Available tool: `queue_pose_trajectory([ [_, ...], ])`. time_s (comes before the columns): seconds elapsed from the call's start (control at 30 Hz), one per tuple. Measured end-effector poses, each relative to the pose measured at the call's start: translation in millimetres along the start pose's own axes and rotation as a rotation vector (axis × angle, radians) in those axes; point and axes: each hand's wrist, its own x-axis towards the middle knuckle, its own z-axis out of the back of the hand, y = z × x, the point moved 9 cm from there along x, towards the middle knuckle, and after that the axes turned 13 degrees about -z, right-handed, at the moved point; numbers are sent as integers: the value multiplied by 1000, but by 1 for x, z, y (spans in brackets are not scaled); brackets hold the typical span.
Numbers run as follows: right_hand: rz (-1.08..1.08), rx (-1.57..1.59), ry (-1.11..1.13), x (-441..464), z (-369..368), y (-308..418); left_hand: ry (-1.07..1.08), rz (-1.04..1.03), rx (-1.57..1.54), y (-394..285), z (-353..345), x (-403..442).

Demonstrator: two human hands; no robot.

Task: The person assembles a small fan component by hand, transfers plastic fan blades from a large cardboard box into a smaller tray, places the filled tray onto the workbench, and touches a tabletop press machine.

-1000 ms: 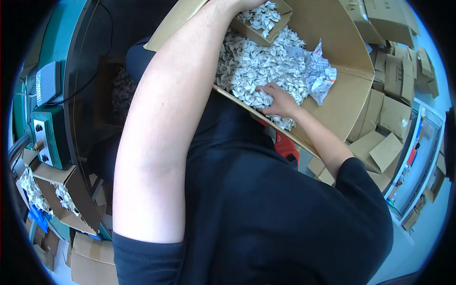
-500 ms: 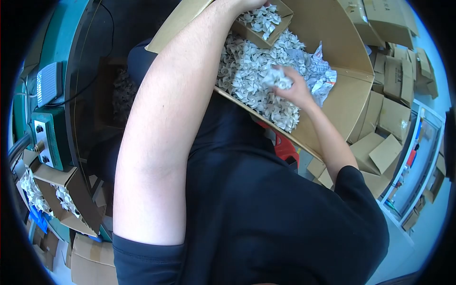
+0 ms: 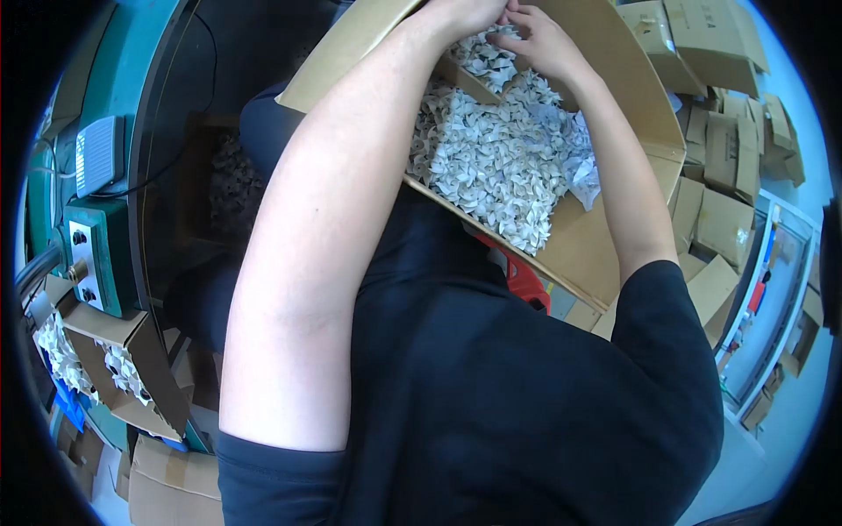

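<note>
A large open cardboard box [image 3: 645, 79] holds a heap of small white curled pieces [image 3: 495, 167], whose exact kind I cannot make out. Within it, at the top, sits a smaller cardboard box [image 3: 474, 81] filled with the same pieces. My left hand [image 3: 469, 12] reaches over the smaller box's far side; the top of the view cuts off most of its fingers, so its grip is hidden. Above the smaller box, my right hand [image 3: 548, 46] has thumb and fingers apart and nothing visible between them. Its fingertips come close to my left hand. Crumpled plastic [image 3: 581, 162] lies beside the heap.
Stacked cardboard boxes [image 3: 728, 145] stand on the right, near a pale-framed rack [image 3: 759, 298]. To the left are a green control box [image 3: 103, 254], a grey pedal [image 3: 98, 156] and another carton [image 3: 162, 377] with white pieces. Something red [image 3: 524, 282] shows below the large box.
My right hand has moved up from the heap to the smaller box, and the clump of white pieces it held is gone from it. My left hand stays near the smaller box. The view has shifted slightly.
</note>
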Motion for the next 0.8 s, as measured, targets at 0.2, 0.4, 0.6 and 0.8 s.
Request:
queue_pose_trajectory([
  [0.2, -178, -186, 20, -50, -37, -60, -6, -43, 93, 0, -1, 1],
  [0.4, -389, -269, -68, -143, -120, -220, 36, -13, 108, 0, 1, 3],
  [0.6, -624, -184, 389, -229, -184, -182, 39, -46, 213, -5, -2, 5],
  [0.8, -541, -245, 582, -255, -192, -184, 43, -138, 306, -3, -1, 10],
])
